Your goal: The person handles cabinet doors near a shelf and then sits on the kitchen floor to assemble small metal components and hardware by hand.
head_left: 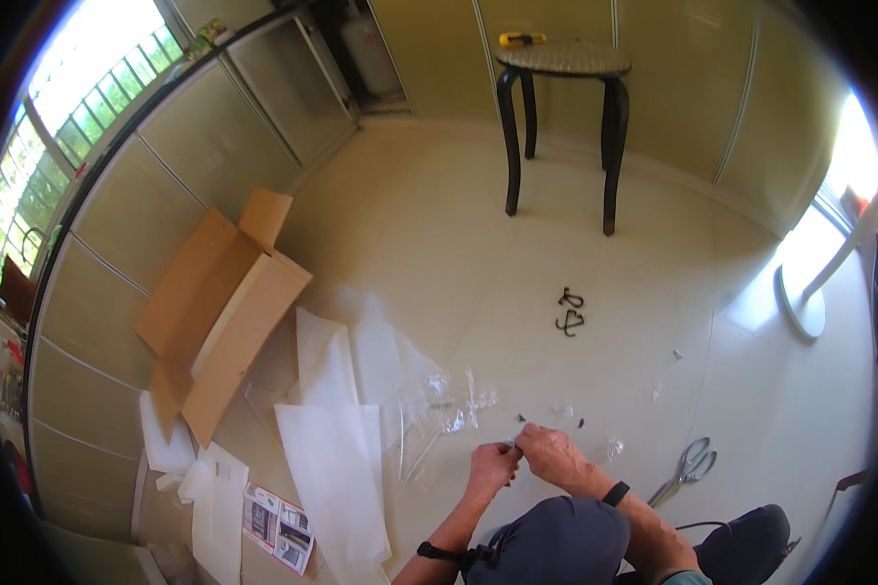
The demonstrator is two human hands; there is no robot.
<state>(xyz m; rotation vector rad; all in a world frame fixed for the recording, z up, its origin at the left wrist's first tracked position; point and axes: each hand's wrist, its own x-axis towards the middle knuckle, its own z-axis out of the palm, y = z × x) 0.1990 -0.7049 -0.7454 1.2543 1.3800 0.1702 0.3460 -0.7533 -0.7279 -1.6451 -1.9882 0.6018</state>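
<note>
Your left hand point(492, 466) and right hand point(548, 450) meet over the floor, both grips pinched narrow on a small clear plastic bag point(510, 446) between the fingertips. An open brown cardboard box point(226, 322) lies far left; white foam sheets point(337, 458) and a printed leaflet point(278, 526) spread beside it. Scissors point(688, 468) lie right, black hooks point(569, 312) ahead, bare tile beyond toward the black stool point(561, 107).

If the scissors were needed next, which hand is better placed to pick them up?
Probably the right hand: the scissors lie on the floor on the person's right side. The left hand is farther away and would have to cross over.
</note>
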